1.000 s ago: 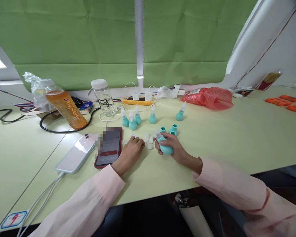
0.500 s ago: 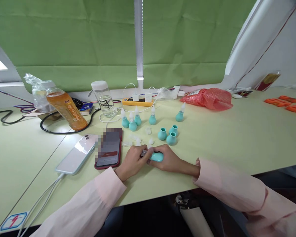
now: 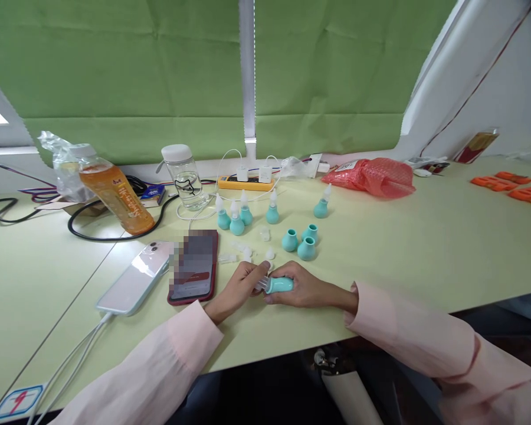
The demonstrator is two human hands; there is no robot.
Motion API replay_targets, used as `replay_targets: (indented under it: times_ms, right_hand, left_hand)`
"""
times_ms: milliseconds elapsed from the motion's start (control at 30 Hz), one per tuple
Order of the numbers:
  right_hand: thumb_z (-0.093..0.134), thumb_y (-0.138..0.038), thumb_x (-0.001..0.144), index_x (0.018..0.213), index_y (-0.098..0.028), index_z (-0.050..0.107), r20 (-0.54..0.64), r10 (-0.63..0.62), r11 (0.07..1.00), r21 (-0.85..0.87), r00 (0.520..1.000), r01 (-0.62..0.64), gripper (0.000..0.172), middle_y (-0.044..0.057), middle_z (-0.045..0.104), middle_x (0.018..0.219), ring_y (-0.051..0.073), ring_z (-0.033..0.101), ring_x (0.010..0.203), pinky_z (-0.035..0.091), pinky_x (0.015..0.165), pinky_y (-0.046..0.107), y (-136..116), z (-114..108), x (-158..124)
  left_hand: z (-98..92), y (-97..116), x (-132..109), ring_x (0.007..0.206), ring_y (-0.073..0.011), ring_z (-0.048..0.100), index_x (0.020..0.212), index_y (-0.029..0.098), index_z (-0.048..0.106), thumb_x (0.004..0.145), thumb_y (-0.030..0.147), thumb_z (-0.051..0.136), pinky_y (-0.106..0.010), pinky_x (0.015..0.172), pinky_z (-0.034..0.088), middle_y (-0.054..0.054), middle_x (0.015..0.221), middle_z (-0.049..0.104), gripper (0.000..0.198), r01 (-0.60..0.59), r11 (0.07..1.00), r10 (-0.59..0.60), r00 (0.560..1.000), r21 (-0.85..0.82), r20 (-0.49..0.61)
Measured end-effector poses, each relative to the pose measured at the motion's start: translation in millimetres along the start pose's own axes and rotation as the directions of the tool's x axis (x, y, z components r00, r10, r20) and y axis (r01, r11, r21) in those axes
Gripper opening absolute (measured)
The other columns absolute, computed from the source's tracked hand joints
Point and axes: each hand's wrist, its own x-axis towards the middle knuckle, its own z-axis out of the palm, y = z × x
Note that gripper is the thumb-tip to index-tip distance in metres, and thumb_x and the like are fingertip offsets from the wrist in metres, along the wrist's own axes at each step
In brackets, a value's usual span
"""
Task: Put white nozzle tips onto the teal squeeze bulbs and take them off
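My right hand is closed around a teal rubber bulb, which lies on its side with its mouth to the left. A clear plastic nozzle meets that mouth, pinched in my left hand. How deep the nozzle sits in the bulb I cannot tell. Just beyond my hands lie small clear and white tip pieces. Three loose bulbs stand mouth up behind my right hand. Farther back, several bulbs with clear nozzles and white tips stand upright.
Left of my hands lie a dark red phone and a pale phone on a cable. Behind them are an orange drink bottle, a water bottle and a yellow power strip. A red bubble-wrap bag rests at the back right.
The bulb and nozzle have shifted slightly down. My left thumb has moved off the bulb's mouth, so more of the clear nozzle shows. The things on the table have stayed put.
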Motion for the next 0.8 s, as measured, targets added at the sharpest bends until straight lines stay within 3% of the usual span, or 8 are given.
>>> replay_targets:
  times_ms: [133, 200, 267, 367, 433, 467, 600, 800]
  right_hand:
    - [0.055, -0.029, 0.073, 0.077, -0.016, 0.058, -0.010, -0.149, 0.989, -0.012, 0.989, 0.149, 0.014, 0.002, 0.059, 0.072, 0.012, 0.053, 0.065, 0.041, 0.065, 0.024, -10, -4, -1]
    - [0.054, -0.030, 0.074, 0.076, -0.017, 0.056, -0.124, -0.171, 0.985, -0.009, 0.978, 0.171, 0.014, 0.001, 0.057, 0.070, 0.012, 0.052, 0.063, 0.041, 0.063, 0.025, -14, -11, -1]
    - [0.050, -0.035, 0.077, 0.075, -0.018, 0.054, -0.311, -0.183, 0.982, -0.020, 0.933, 0.186, 0.018, 0.001, 0.055, 0.070, 0.013, 0.052, 0.065, 0.041, 0.062, 0.025, -15, -26, -1]
    - [0.039, -0.041, 0.081, 0.079, -0.019, 0.054, -0.637, -0.214, 0.976, -0.162, 0.741, 0.143, 0.027, 0.003, 0.053, 0.077, 0.015, 0.051, 0.074, 0.040, 0.068, 0.028, -8, -63, 0]
    - [0.038, -0.043, 0.082, 0.082, -0.019, 0.055, -0.747, -0.248, 0.954, -0.300, 0.617, 0.021, 0.030, 0.004, 0.053, 0.082, 0.016, 0.050, 0.078, 0.039, 0.070, 0.028, 5, -92, 0]
    - [0.038, -0.044, 0.081, 0.084, -0.018, 0.056, -0.771, -0.235, 0.938, -0.340, 0.592, -0.070, 0.032, 0.005, 0.053, 0.085, 0.016, 0.049, 0.079, 0.039, 0.070, 0.029, 14, -106, 0]
    - [0.045, -0.045, 0.076, 0.087, -0.016, 0.059, -0.719, -0.006, 0.908, -0.295, 0.695, -0.297, 0.034, 0.006, 0.056, 0.084, 0.016, 0.051, 0.073, 0.041, 0.064, 0.028, 64, -139, 0]
    - [0.058, -0.041, 0.066, 0.088, -0.014, 0.061, -0.607, 0.157, 0.881, -0.270, 0.779, -0.388, 0.036, 0.007, 0.061, 0.084, 0.015, 0.054, 0.066, 0.044, 0.065, 0.029, 104, -132, -1]
  left_hand:
    - [-5.4, 2, 2, 0.035, -0.0061, 0.019, 0.044, 0.019, 0.022, 0.082, 0.046, 0.023, -0.023, 0.039, 0.019, 0.007, 0.038, 0.018, 0.046, 0.006, 1.000, -0.008, 0.993, -0.016, -0.122]
    - [-7.1, 2, 2, 0.038, -0.0069, 0.026, 0.047, 0.018, 0.027, 0.083, 0.046, 0.023, -0.023, 0.041, 0.021, 0.005, 0.042, 0.024, 0.045, -0.064, 0.966, 0.132, 0.955, 0.250, -0.264]
    - [-6.7, 3, 1, 0.045, -0.0093, 0.037, 0.054, 0.016, 0.038, 0.081, 0.044, 0.032, -0.023, 0.046, 0.026, 0.003, 0.048, 0.037, 0.040, -0.081, 0.795, 0.293, 0.919, 0.602, -0.264]
    - [-4.4, 1, 0, 0.061, -0.0149, 0.050, 0.075, 0.016, 0.050, 0.079, 0.040, 0.042, -0.024, 0.054, 0.034, -0.001, 0.066, 0.054, 0.025, -0.050, 0.462, 0.338, 0.933, 0.886, -0.123]
    - [-3.7, -2, 1, 0.069, -0.0169, 0.054, 0.086, 0.017, 0.051, 0.080, 0.036, 0.042, -0.026, 0.057, 0.038, -0.003, 0.079, 0.057, 0.022, -0.029, 0.356, 0.318, 0.944, 0.934, -0.092]
    - [-3.9, -4, 2, 0.071, -0.0173, 0.055, 0.089, 0.017, 0.051, 0.081, 0.034, 0.040, -0.026, 0.058, 0.039, -0.004, 0.083, 0.057, 0.022, -0.027, 0.327, 0.310, 0.947, 0.945, -0.080]
    - [-5.1, -11, 4, 0.079, -0.0189, 0.055, 0.101, 0.019, 0.050, 0.083, 0.027, 0.037, -0.027, 0.059, 0.043, -0.006, 0.092, 0.053, 0.024, -0.054, 0.249, 0.314, 0.949, 0.967, -0.028]
    - [-2.2, -15, 2, 0.090, -0.0204, 0.053, 0.112, 0.018, 0.046, 0.083, 0.017, 0.035, -0.031, 0.066, 0.047, -0.008, 0.099, 0.054, 0.031, -0.085, 0.261, 0.345, 0.938, 0.962, -0.011]
